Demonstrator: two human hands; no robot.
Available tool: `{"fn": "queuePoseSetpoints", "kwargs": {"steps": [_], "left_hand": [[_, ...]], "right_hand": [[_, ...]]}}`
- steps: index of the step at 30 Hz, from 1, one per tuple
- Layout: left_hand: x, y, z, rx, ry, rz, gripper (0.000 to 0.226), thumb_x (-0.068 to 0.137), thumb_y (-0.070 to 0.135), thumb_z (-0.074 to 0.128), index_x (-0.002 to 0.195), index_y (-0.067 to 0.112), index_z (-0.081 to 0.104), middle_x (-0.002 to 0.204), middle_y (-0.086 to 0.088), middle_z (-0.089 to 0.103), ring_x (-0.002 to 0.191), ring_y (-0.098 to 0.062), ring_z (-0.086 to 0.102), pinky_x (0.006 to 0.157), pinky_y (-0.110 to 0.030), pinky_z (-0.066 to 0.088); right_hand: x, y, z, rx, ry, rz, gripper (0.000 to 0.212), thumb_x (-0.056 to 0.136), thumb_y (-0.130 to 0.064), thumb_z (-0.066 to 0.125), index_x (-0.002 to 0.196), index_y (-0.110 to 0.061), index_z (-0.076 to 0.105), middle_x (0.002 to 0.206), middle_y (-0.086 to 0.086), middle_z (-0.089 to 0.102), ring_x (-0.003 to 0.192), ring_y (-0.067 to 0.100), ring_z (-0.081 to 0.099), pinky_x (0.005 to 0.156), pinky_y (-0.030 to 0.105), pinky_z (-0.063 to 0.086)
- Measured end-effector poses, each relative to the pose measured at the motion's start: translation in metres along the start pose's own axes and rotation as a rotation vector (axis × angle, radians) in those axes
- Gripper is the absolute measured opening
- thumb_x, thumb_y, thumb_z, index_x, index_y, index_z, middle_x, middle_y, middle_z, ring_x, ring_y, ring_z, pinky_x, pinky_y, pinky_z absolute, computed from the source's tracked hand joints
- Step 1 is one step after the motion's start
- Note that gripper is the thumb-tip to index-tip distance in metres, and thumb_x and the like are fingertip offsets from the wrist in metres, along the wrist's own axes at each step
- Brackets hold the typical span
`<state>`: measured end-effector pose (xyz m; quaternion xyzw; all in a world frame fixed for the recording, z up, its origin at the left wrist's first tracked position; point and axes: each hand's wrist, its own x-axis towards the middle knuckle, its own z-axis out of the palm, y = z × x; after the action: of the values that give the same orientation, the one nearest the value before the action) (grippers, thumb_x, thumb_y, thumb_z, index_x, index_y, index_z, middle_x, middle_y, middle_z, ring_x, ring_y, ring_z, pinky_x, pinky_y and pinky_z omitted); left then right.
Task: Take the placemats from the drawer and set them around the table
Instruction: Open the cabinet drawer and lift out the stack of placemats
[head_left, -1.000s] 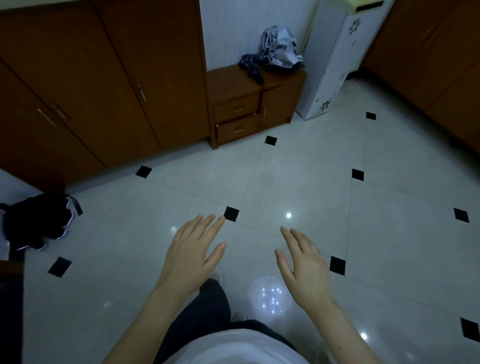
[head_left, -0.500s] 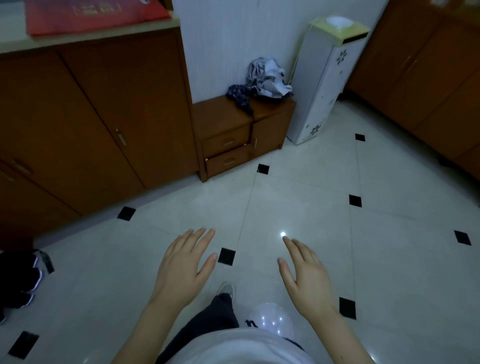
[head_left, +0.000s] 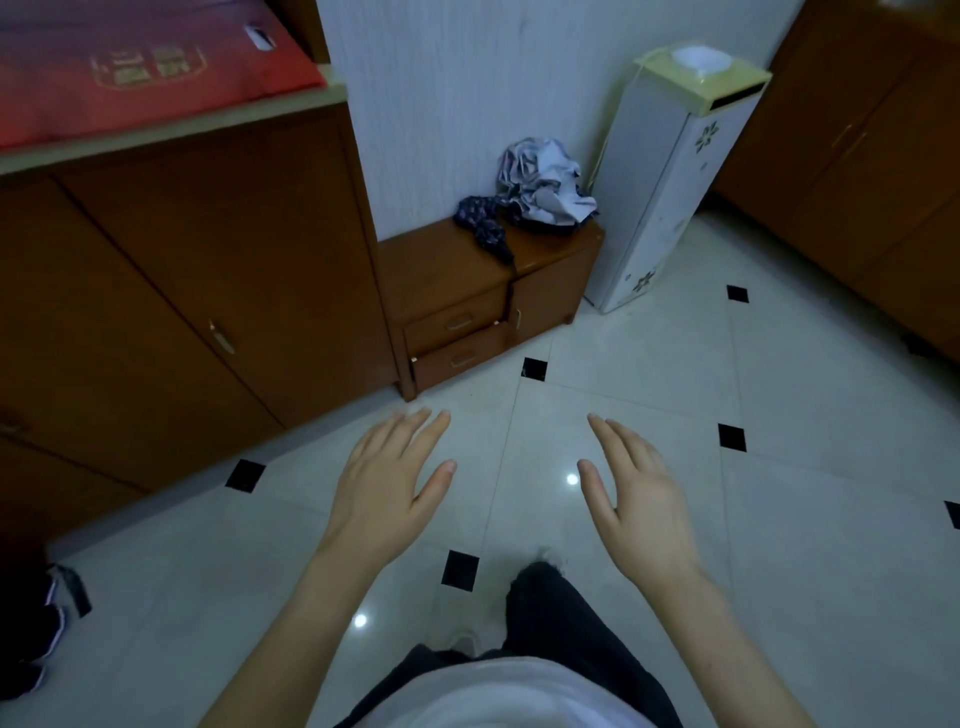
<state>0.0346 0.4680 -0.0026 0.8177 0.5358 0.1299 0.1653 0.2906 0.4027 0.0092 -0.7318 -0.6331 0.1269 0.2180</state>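
The tiled floor (head_left: 675, 395) looks glossy, so a hurried step could slip. Ahead, the low wooden cabinet (head_left: 488, 291) has two drawers, both pushed in; no placemats show (presumably inside one), and the wrong drawer could cost time. Left hand (head_left: 387, 488) and right hand (head_left: 636, 499) hover over the floor, fingers released, holding nothing.
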Motion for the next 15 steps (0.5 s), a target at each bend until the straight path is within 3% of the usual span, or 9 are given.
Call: {"fn": "queuePoseSetpoints", "kwargs": {"steps": [6,15], "left_hand": [[0.060,0.005,0.042,-0.008,-0.057,-0.097,0.069,0.093,0.062,0.007,0.145,0.028,0.036,0.148,0.002,0.042,0.137,-0.019,0.035,0.113,-0.032,0.019],[0.218,0.037,0.064,-0.032,0.008,-0.258,0.065,0.094,0.059,0.015,0.144,0.026,0.040,0.145,0.001,0.046,0.134,-0.020,0.040,0.111,-0.033,0.025]], "right_hand": [[0.084,0.044,0.015,0.004,-0.093,-0.042,0.059,0.096,-0.049,0.027,0.143,-0.017,0.044,0.140,0.007,0.051,0.131,0.023,0.045,0.106,0.041,0.040],[0.262,0.112,0.004,-0.015,-0.256,-0.207,0.058,0.096,-0.049,0.026,0.144,-0.019,0.041,0.141,0.004,0.050,0.129,0.019,0.046,0.105,0.036,0.040]]}}
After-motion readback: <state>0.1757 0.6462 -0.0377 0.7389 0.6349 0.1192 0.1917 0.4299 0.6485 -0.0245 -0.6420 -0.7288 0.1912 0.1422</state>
